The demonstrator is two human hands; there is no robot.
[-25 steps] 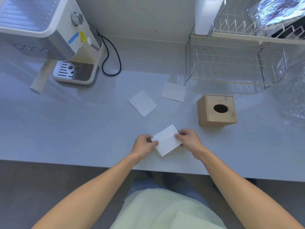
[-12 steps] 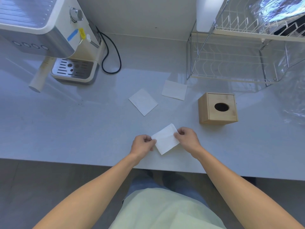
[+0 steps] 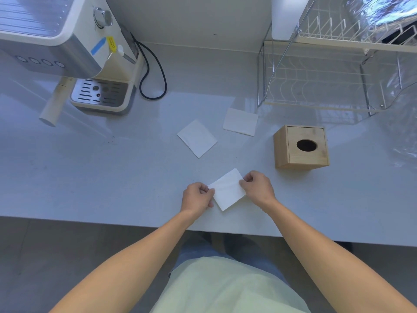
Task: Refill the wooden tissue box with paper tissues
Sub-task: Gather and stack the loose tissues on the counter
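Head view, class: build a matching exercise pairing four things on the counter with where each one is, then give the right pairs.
Things:
1. box
2. held tissue
3. coffee machine
4. rack

Places:
A. far left
B. between both hands
C. far right, behind the box
D. right of the hands, hole up

Pairs: 1-D, 2-B, 3-A, 4-C

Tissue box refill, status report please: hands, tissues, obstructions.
Left hand and right hand both pinch one folded tissue at counter edge. Wooden box upright, hole dark. Two spare tissues lie flat beyond. Nothing blocks the path.
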